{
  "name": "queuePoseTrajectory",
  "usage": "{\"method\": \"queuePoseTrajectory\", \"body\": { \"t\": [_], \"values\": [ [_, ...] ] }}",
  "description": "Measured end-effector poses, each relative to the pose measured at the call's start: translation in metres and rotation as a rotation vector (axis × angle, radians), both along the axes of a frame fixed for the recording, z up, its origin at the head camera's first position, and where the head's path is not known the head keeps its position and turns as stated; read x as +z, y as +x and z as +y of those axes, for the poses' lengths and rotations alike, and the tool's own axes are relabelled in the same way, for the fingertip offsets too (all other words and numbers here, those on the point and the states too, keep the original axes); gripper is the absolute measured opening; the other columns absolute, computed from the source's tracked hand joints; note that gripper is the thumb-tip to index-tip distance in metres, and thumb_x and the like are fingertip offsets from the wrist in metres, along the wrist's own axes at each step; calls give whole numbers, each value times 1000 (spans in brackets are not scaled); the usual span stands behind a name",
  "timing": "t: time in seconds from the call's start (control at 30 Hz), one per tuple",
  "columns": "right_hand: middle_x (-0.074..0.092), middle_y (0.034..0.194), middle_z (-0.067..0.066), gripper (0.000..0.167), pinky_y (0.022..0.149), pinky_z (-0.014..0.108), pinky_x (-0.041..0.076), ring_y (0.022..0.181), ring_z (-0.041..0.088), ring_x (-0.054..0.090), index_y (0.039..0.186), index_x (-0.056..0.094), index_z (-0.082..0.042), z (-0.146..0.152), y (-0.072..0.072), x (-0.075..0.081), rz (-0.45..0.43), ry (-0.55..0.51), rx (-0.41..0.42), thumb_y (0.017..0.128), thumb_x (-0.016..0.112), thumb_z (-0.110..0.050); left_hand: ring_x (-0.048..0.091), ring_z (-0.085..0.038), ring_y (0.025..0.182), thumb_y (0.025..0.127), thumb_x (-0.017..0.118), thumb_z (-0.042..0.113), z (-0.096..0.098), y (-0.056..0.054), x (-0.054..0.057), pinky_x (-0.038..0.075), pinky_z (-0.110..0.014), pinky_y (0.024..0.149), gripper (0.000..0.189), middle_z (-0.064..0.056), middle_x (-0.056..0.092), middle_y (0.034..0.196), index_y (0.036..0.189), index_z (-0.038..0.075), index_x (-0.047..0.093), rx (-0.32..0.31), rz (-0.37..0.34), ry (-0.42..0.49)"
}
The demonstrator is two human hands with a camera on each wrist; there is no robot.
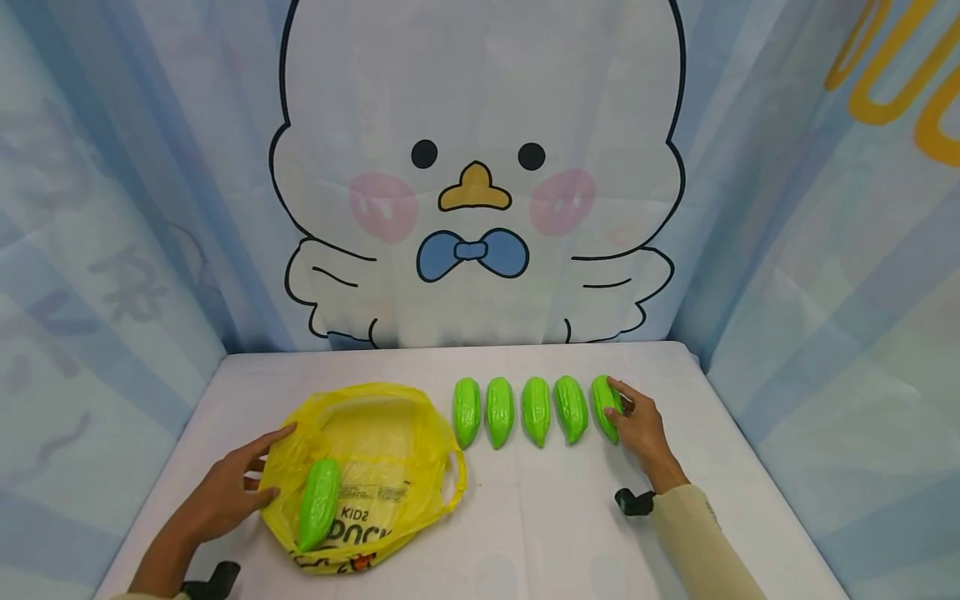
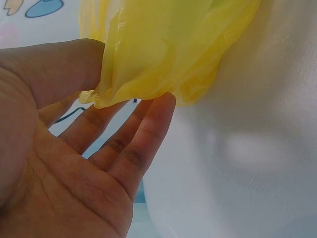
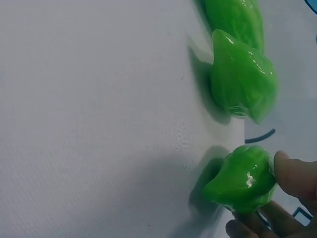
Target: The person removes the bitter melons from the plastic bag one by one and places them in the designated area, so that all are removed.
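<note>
A yellow plastic bag (image 1: 431, 508) lies spread open on the left of the table, one glossy green toy bitter melon (image 1: 320, 504) inside it. My left hand (image 1: 225, 492) holds the bag's left rim, thumb and fingers apart along it; the left wrist view shows the thumb (image 2: 64, 64) partly hidden by the yellow film (image 2: 163, 64). To the right of the bag, several more bitter melons stand in a row, tips toward me. At the row's right end, my right hand (image 1: 637, 425) grips the last bitter melon (image 1: 603, 404) between thumb and fingers, its neighbour (image 3: 242, 79) a short gap away.
The white-covered table (image 1: 540, 525) ends at a curtain with a cartoon bird (image 1: 480, 92); more curtains hang at both sides. One bag handle (image 1: 457, 483) loops out toward the row, close to the leftmost bitter melon (image 1: 467, 412). Dark wrist cameras (image 1: 633, 502) sit on both wrists.
</note>
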State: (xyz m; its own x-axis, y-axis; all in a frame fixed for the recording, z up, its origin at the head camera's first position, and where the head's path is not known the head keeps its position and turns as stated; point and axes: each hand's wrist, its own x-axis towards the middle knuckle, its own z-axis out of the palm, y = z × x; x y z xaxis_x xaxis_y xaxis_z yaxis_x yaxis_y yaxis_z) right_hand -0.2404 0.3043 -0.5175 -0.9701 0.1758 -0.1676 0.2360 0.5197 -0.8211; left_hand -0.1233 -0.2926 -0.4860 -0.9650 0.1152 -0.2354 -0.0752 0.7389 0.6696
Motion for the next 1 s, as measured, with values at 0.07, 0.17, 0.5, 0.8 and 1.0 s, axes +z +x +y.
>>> {"method": "queuePoseTrajectory", "body": {
  "t": [0.07,0.17,0.5,0.8,1.0],
  "values": [
    [24,177,15,66,131,54,34,160,43,31,166,39,-21,0,1,0,15,3,2,106,60,-3,65,-41,119,90,78,-2,0,0,0,64,-53,95,91,-33,39,162,168,12,32,2,-4,-4],
    [25,177,15,64,134,51,30,161,42,29,166,40,-20,0,2,2,60,3,-1,107,59,-4,65,-41,119,90,78,-2,0,-1,0,64,-53,94,91,-33,40,162,168,12,32,3,-9,-7],
    [31,175,9,64,134,47,30,162,35,31,165,43,-22,-8,8,17,187,-25,-5,106,63,-6,65,-40,118,90,78,-1,0,-1,0,65,-52,94,92,-33,40,162,168,13,32,6,-8,-11],
    [34,175,3,65,133,44,32,161,29,34,162,47,-23,-38,17,36,249,-104,24,103,66,-3,65,-41,118,90,79,-1,1,0,1,65,-53,95,92,-32,40,161,168,12,32,8,-10,-20],
    [32,175,0,66,132,43,34,161,26,36,161,49,-25,-63,22,40,276,-166,59,102,68,-3,65,-41,118,90,79,-1,1,0,2,64,-53,95,92,-33,40,162,168,11,32,3,-7,-16]
  ]
}}
